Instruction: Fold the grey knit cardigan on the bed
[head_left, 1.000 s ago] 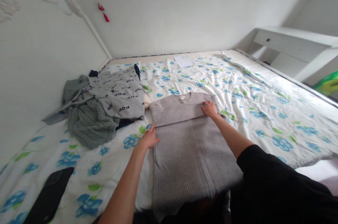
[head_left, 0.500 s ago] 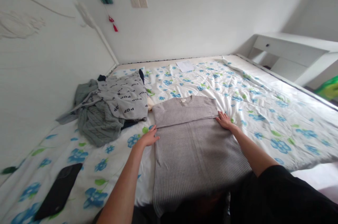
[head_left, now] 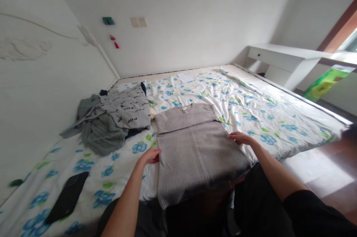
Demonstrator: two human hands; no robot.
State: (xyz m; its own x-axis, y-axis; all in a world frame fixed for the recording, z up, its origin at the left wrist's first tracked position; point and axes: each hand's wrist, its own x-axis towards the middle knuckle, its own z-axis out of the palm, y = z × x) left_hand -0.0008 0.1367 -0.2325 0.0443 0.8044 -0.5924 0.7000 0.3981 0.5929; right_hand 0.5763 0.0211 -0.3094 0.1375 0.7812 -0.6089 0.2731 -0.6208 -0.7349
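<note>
A grey ribbed knit sweater lies spread on the bed, its sleeves folded flat across the chest just below the collar. Its lower end reaches the bed's front edge, close to my lap. At the left side edge, my left hand has its fingers bent together and pinches the knit. My right hand pinches the opposite side edge between thumb and fingers, slightly higher up. Both hands are below the folded sleeves.
Left of the sweater is a heap of clothes with a grey POP-print top and a green-grey cable knit. A black phone lies near the front left. Paper rests at the back; a white desk stands right.
Both hands have slid toward me along the sweater's sides, going from lying flat by the sleeve fold to pinching the edges. The view has turned to the right.
</note>
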